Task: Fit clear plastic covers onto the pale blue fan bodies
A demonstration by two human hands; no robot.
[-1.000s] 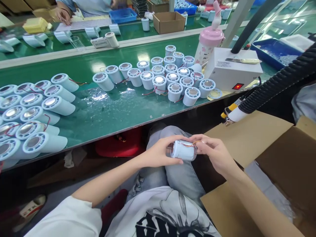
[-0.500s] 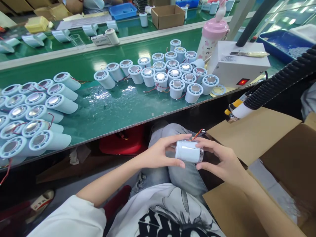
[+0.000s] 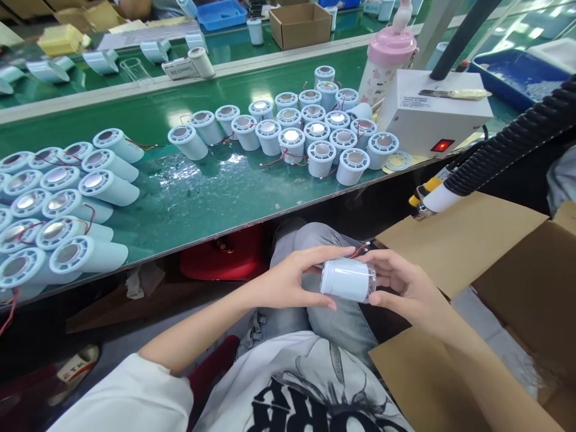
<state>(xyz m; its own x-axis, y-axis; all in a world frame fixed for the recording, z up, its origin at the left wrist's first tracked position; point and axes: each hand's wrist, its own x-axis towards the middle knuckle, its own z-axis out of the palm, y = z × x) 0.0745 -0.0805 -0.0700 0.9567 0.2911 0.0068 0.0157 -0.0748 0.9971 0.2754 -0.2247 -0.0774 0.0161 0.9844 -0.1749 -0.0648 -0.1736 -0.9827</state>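
Observation:
Above my lap, a light-blue plastic cylinder [image 3: 345, 279] lies sideways between both hands, with a clear part showing at its right end. My left hand [image 3: 299, 279] is wrapped round its left end, thumb below and fingers above. At the right end, my right hand [image 3: 400, 285] grips the clear part, its thumb low and its fingers curled behind. Thin red wires [image 3: 360, 248] with small white connectors stick up behind the cylinder, partly covered by my fingers.
Several similar light-blue cylinders [image 3: 270, 138] stand on the green bench [image 3: 202, 192], with another group [image 3: 90, 186] to the left. A white box with a lit red switch [image 3: 443, 120], a pink-lidded bottle [image 3: 390, 54] and a black corrugated hose [image 3: 517, 132] are right. An open carton [image 3: 468, 240] sits beside my lap.
My right hand has shifted slightly right on the cylinder, and its fingers have curled behind the clear end. The wires show less. My left hand keeps its grip.

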